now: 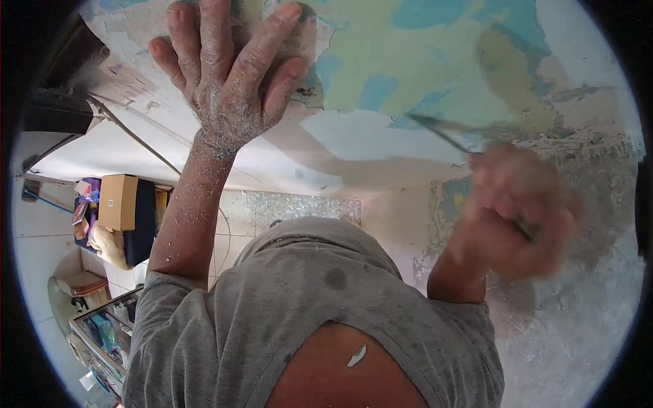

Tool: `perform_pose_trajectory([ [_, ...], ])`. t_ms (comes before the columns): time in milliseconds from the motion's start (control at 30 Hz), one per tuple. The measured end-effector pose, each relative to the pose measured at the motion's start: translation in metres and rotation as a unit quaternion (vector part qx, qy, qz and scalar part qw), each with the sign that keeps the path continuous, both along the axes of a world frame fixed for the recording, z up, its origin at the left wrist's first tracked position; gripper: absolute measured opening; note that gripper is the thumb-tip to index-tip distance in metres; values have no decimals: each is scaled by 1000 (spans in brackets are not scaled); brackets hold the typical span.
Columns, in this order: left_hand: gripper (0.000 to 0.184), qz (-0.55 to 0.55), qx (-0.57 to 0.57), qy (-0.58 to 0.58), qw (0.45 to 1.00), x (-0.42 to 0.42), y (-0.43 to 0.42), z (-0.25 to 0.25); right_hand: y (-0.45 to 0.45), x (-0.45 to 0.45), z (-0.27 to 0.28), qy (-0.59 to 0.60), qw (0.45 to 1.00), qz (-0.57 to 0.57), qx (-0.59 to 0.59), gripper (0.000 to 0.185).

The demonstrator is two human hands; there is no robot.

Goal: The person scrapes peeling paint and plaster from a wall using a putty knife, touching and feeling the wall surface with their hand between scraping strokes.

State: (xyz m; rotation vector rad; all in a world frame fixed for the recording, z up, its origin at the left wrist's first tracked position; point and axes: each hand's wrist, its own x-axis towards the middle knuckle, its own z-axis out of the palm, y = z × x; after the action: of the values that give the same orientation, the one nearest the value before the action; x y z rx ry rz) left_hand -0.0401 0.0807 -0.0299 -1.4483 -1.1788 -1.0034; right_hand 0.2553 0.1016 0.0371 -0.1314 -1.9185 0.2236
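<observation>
My left hand point(228, 88) lies against the wall with its fingers spread, holding nothing. White dust and flakes cover its back and the forearm. My right hand point(524, 211), blurred by motion, is wrapped round a scraper point(442, 134) whose thin dark blade shows almost edge-on. The blade's tip is at the lower border of the peeling green and blue paint point(367, 61); whether it touches the wall I cannot tell. Below that border the wall surface is pale point(354, 136). Most of the scraper's handle is hidden in my fist.
A cardboard box point(118, 202) stands among other belongings on the left. Lower left is a glass-topped case point(102, 326) with things inside. A cable point(136, 136) runs down beside my left arm. Rough grey wall point(571, 326) extends at the right. A white flake point(357, 355) sticks to my chest.
</observation>
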Motion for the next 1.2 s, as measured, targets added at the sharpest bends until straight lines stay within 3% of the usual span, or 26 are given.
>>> perform_pose_trajectory([
  [67, 48, -2, 5, -4, 1000, 1, 1, 1, -10, -6, 4, 184, 960, 149, -150, 27],
  [100, 48, 1, 2, -5, 1000, 1, 0, 1, -3, -9, -7, 183, 960, 149, -149, 27],
  [167, 48, 6, 1, -7, 1000, 2, -1, 1, 20, -17, -41, 173, 905, 227, -315, 13],
  [200, 48, -1, -2, -1, 1000, 1, -1, 1, 20, -13, -38, 172, 905, 230, -313, 13],
  [267, 49, -3, -9, 4, 1000, -2, -2, 2, 15, 1, -25, 91, 976, 134, -144, 14],
  [400, 50, -4, 0, 4, 1000, -2, 1, 0, -6, -5, 11, 181, 931, 263, -180, 16],
  [433, 50, -2, 2, 8, 1000, -3, 1, 0, 6, -8, -1, 86, 983, 146, -68, 15],
  [467, 50, 0, 3, 7, 1000, -2, -1, 0, 14, -10, -14, -13, 999, 22, 46, 15],
  [500, 48, -2, 2, 6, 1000, 0, -2, 1, 17, -14, -29, -14, 999, 24, 47, 15],
  [533, 46, -5, 0, 6, 1000, 1, -2, 2, 18, -20, -44, 87, 975, 157, -130, 12],
  [567, 46, -4, 1, 5, 1000, -2, 0, 1, 19, -23, -50, 182, 893, 281, -301, 10],
  [600, 50, 47, 13, 54, 997, -7, 2, 1, 16, -22, -40, 181, 893, 283, -301, 10],
  [633, 56, 98, 22, 102, 990, -10, 2, -1, 9, -17, -19, 101, 975, 136, -141, 10],
  [667, 56, 98, 19, 101, 990, -10, 2, -2, 2, -13, -2, 13, 999, -19, 27, 17],
  [700, 53, 96, 23, 99, 990, -9, 2, -1, -4, -15, 7, 12, 999, -20, 26, 17],
  [733, 50, 95, 28, 97, 990, -8, 2, 0, -11, -19, 13, 126, 980, 140, -67, 16],
  [767, 50, 97, 28, 95, 990, 0, -1, 1, -14, -22, 16, 234, 914, 294, -156, 19],
  [800, 48, 93, -15, 23, 995, 15, -9, 4, -5, -25, -2, 231, 913, 297, -157, 19],
  [833, 47, 86, -57, -47, 994, 24, -14, 6, 13, -29, -36, 150, 958, 211, -126, 8],
  [867, 47, 88, -54, -48, 993, 25, -15, 6, 22, -31, -53, 67, 986, 120, -92, 17],
  [967, 45, 90, -67, -50, 992, 14, -10, 5, 11, -36, -29, 113, 974, 167, -105, 11],
  [1033, 45, 104, 26, 99, 989, -7, 1, 2, -7, -36, -5, 160, 957, 206, -129, 7],
  [1067, 45, 103, 24, 98, 989, 0, -3, 0, -15, -36, 6, 184, 947, 224, -139, 7],
  [1133, 45, 87, -64, -55, 993, 24, -14, 5, -23, -37, 17, 228, 925, 262, -156, 10],
  [1200, 44, 89, -64, -59, 992, 25, -15, 6, -16, -41, -3, 199, 931, 249, -179, 10],
])
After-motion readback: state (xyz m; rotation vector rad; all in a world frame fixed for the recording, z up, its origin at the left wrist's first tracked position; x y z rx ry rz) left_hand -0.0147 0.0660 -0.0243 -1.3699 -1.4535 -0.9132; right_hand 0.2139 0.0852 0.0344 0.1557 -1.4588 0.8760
